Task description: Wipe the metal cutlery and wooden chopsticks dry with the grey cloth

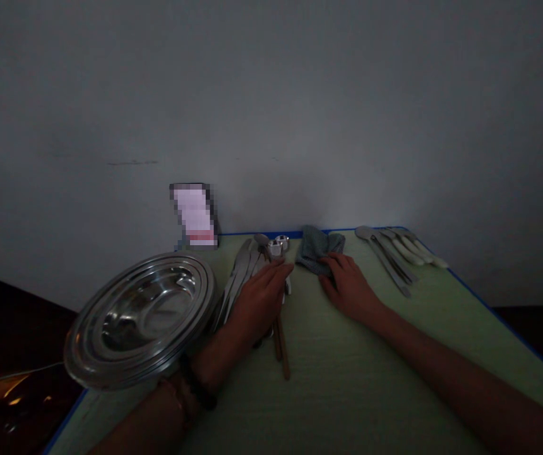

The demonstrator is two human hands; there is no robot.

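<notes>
My left hand lies over a bunch of cutlery, its fingers stretched out and close together. Under and beside it are several metal utensils, a spoon and a pair of wooden chopsticks; the palm hides part of the bunch. Two small shiny metal pieces sit just beyond the fingertips. To the right, my right hand has its fingers on a crumpled grey cloth, with the cloth's near edge between thumb and fingers.
Stacked shiny metal basins stand at the table's left edge. A phone with a lit, blurred screen leans on the wall. Spoons and pale-handled utensils lie fanned at the back right of the green, blue-edged table.
</notes>
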